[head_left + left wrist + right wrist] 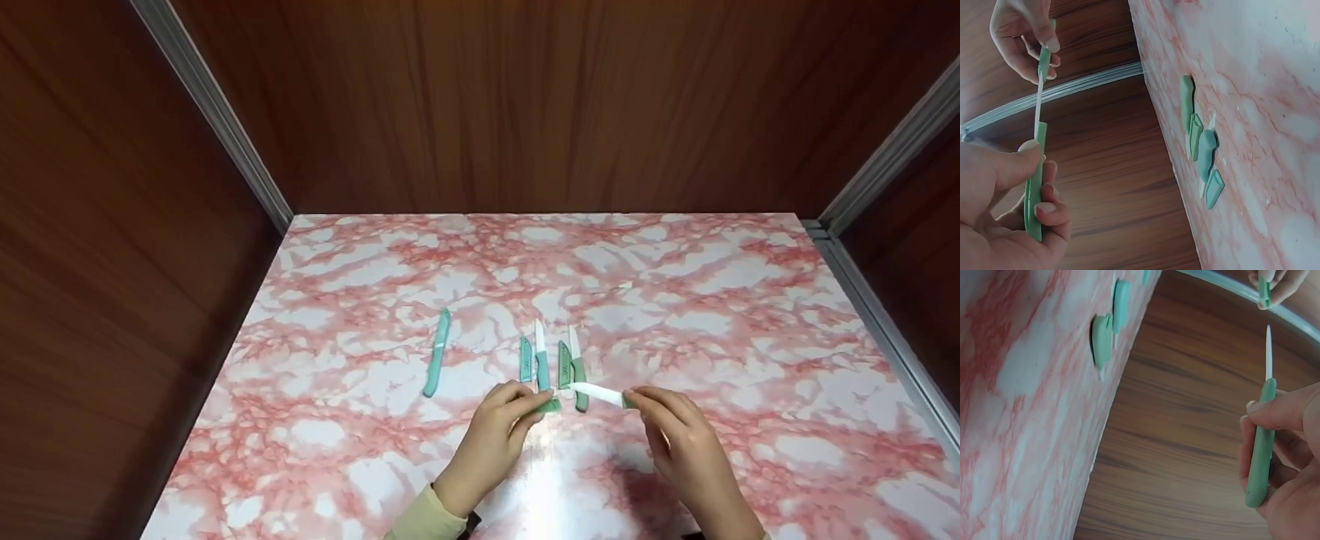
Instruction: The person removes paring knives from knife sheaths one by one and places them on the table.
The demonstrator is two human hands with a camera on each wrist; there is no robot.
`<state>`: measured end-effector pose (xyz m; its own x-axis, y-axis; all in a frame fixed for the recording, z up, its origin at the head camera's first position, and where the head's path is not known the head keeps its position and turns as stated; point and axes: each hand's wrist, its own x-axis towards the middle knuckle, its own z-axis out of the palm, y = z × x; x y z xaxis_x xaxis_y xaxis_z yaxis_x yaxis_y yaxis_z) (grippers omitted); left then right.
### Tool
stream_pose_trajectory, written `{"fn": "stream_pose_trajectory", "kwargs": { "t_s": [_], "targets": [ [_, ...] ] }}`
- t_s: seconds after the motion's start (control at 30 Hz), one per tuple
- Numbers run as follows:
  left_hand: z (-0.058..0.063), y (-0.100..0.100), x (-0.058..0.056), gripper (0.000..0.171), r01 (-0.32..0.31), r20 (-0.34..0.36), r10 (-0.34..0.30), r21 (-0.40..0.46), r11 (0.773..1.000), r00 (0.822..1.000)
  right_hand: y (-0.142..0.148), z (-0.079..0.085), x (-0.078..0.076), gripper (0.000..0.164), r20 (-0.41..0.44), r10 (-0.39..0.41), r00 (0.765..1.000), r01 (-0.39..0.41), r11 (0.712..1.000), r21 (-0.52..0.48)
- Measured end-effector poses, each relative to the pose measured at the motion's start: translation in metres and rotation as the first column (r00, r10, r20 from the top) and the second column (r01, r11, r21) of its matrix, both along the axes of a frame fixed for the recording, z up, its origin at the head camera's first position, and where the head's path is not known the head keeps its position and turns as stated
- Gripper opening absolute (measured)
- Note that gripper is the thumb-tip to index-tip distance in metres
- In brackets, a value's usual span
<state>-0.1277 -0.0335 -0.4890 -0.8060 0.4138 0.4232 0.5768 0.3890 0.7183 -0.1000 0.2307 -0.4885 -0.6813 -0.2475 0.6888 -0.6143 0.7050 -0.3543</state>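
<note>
My right hand (679, 427) grips the green handle of a small knife (1262, 450), its bare white blade pointing left. Between the thumb and fingers of my left hand (491, 424) is a green blade sheath (1033, 197). In the left wrist view the blade tip overlaps the sheath's end; the right wrist view shows a gap between them. Just beyond the hands lie an unsheathed green knife (580, 397) beside its green sheath (564, 365), and a teal knife (542, 366) beside a teal sheath (526, 360).
Farther left on the red-and-white marbled table (330, 435) lies a teal knife (434, 367) with its blade covered. Brown wood-grain panels (525, 105) with metal corner strips (217, 112) enclose the table at the back and sides.
</note>
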Motion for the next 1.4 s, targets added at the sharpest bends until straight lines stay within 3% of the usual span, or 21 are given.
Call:
{"fn": "stream_pose_trajectory", "kwargs": {
  "t_s": [0.1, 0.23, 0.43, 0.7, 0.93, 1.2, 1.4],
  "targets": [
    [-0.001, 0.001, -0.002, 0.029, -0.011, 0.041, 0.010, 0.032, 0.999, 0.999, -0.002, -0.001, 0.001, 0.052, 0.062, -0.020, 0.998, 0.021, 1.000, -0.006],
    [-0.005, 0.004, -0.004, 0.019, -0.038, 0.121, 0.030, 0.067, 0.997, 0.992, -0.004, -0.003, 0.000, 0.062, 0.116, -0.051, 0.992, 0.050, 0.999, 0.008],
    [-0.010, 0.010, -0.006, 0.013, -0.042, 0.162, 0.023, 0.116, 0.992, 0.987, -0.006, -0.008, -0.003, 0.060, 0.114, -0.083, 0.990, 0.085, 0.996, -0.010],
    [-0.014, 0.014, -0.009, 0.008, -0.029, 0.144, 0.007, 0.149, 0.988, 0.990, -0.006, -0.014, -0.003, 0.043, 0.268, -0.104, 0.958, 0.130, 0.988, -0.079],
    [-0.015, 0.016, -0.011, 0.009, -0.038, 0.193, 0.009, 0.150, 0.988, 0.981, -0.007, -0.015, -0.004, 0.034, 0.452, -0.088, 0.887, 0.198, 0.959, -0.203],
    [-0.015, 0.021, -0.014, 0.016, -0.050, 0.198, 0.012, 0.185, 0.981, 0.980, -0.009, -0.013, -0.004, 0.026, 0.547, -0.008, 0.837, 0.263, 0.883, -0.388],
    [-0.017, 0.025, -0.015, 0.015, -0.060, 0.207, 0.020, 0.190, 0.980, 0.978, -0.009, -0.012, -0.006, 0.024, 0.659, 0.052, 0.750, 0.342, 0.823, -0.454]
  ]
}}
